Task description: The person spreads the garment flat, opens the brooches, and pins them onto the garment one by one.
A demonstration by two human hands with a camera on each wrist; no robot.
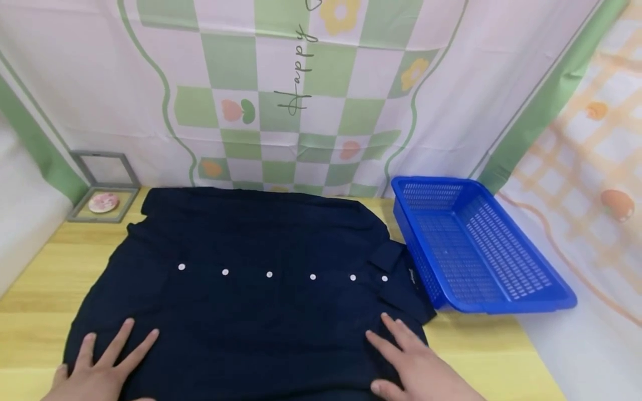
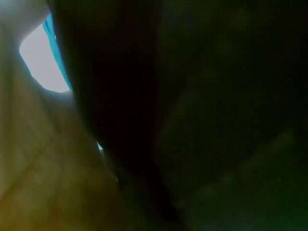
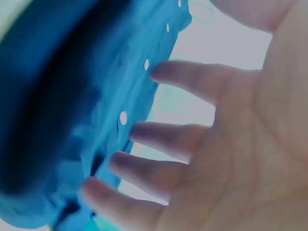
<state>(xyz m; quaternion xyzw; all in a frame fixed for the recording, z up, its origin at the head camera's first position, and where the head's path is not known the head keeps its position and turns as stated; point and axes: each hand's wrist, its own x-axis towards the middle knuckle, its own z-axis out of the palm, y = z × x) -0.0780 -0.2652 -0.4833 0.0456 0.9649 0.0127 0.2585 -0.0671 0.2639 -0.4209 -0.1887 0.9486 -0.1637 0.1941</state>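
Note:
A dark navy button-up shirt (image 1: 241, 323) lies spread flat, its row of white buttons running crosswise and its collar (image 1: 388, 256) at the right. My left hand (image 1: 102, 367) is spread over the shirt's lower left part in the head view. Over the lower right part is my right hand (image 1: 408, 356), its fingers apart. In the right wrist view the right palm (image 3: 226, 144) faces the camera beside the shirt (image 3: 110, 86), which looks blue there, and nothing is gripped. The left wrist view is mostly dark, with part of the hand (image 2: 57, 183) along its left side.
A blue perforated plastic basket (image 1: 446, 245) stands at the right, against the collar side. At the back left is a grey open frame-like case (image 1: 130, 192) with a pink round item (image 1: 103, 203). A patterned cloth (image 1: 281, 72) hangs behind the yellow wood-grain table (image 1: 35, 289).

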